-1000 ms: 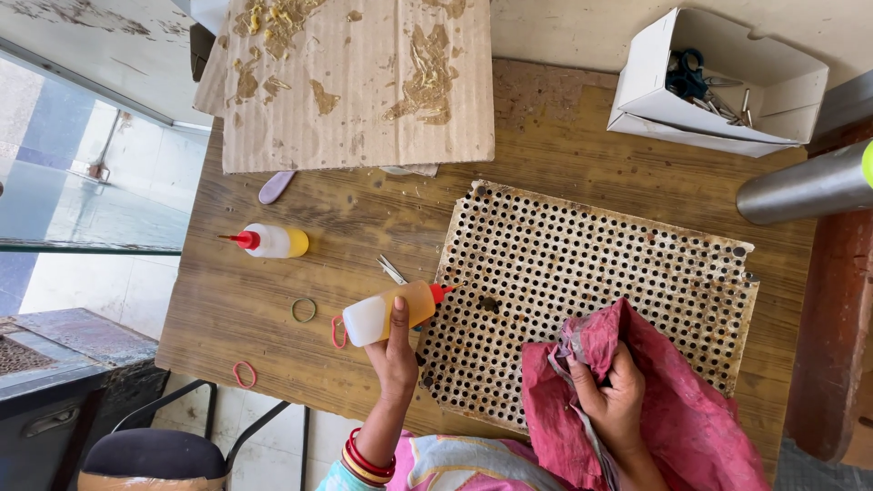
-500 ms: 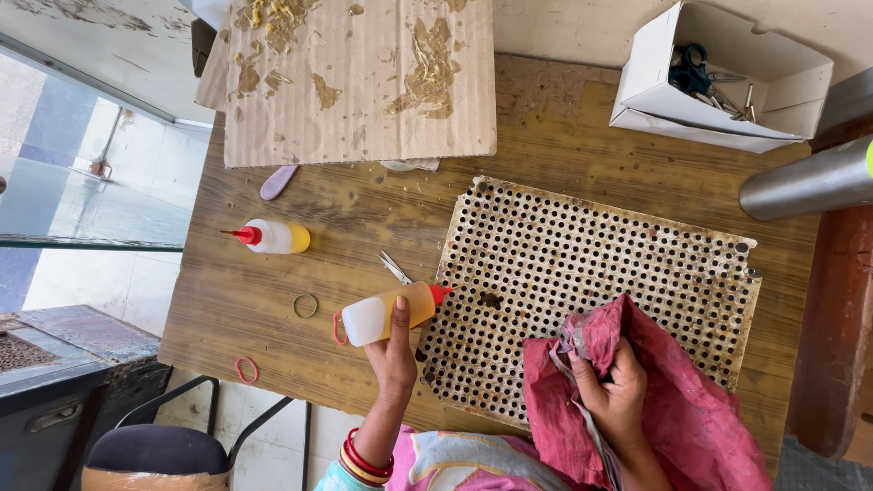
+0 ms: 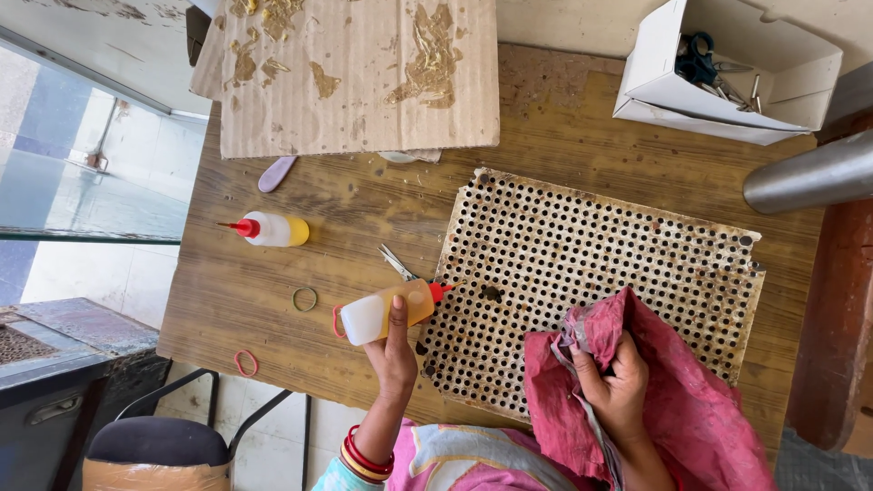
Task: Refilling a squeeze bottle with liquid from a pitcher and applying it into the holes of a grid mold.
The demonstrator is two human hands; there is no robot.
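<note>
The glue bottle (image 3: 389, 313) lies sideways in the left hand (image 3: 395, 350), gripped from six o'clock, nozzle at three o'clock touching the holed board (image 3: 591, 264). The right hand (image 3: 617, 389) clutches pink cloth (image 3: 691, 409) at four o'clock.

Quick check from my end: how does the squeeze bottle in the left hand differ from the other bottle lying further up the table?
The held bottle is gripped by the left hand; the spare bottle lies untouched on the wooden table. The held bottle's red nozzle points right, reaching the perforated board; the spare bottle's points left, away from it. The held bottle's yellow liquid sits at the nozzle end, the spare's at the base. Both are translucent with red tips.
</note>
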